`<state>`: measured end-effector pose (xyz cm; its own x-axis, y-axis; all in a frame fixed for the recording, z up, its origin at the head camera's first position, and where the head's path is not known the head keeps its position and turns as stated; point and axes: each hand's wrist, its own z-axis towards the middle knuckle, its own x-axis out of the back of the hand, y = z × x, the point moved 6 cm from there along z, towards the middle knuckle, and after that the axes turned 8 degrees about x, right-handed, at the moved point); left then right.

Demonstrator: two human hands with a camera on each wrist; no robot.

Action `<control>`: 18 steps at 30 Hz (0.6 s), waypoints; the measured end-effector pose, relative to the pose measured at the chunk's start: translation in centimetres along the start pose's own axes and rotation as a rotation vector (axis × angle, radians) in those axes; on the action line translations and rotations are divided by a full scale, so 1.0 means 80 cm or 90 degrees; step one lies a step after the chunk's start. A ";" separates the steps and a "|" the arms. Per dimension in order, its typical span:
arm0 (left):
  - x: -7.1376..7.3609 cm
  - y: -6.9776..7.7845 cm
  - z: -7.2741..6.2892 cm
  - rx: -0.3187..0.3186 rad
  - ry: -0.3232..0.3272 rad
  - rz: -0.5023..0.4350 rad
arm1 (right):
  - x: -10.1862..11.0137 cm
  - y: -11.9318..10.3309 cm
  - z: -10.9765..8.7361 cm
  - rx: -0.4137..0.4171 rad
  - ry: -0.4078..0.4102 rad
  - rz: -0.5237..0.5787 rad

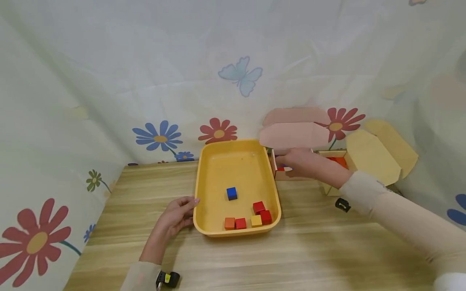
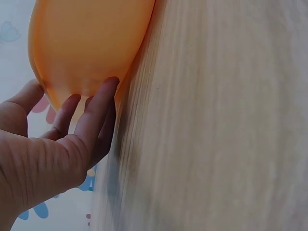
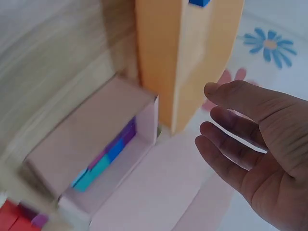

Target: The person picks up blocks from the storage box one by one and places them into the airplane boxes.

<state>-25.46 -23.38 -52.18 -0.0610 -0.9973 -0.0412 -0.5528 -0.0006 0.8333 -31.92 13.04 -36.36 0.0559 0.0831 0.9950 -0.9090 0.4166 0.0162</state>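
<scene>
My left hand holds the left rim of a yellow tray, thumb at the rim and fingers against the outer wall in the left wrist view. Inside the tray lie a blue cube, an orange cube, a yellow cube and 3 red cubes near its front. Over the pink box, just right of the tray, reaches my right hand. Its fingers are apart with nothing between them in the right wrist view, where teal, blue and purple blocks show inside the box.
A pale yellow box with its lid folded back stands right of the pink one, with red blocks in it. A flower-patterned cloth hangs behind the wooden tabletop. A small black object appears below my right sleeve.
</scene>
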 end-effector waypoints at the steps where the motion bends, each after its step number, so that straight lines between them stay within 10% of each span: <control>1: 0.000 0.000 0.000 0.002 0.005 -0.003 | -0.002 -0.006 0.007 0.018 0.001 0.005; 18: 0.000 -0.002 0.002 -0.003 -0.003 -0.007 | -0.069 -0.087 0.117 0.089 -0.194 0.098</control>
<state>-25.50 -23.37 -52.36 -0.0584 -0.9969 -0.0534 -0.5498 -0.0125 0.8352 -29.77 1.19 -41.07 -0.1921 -0.1470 0.9703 -0.9460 0.2907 -0.1433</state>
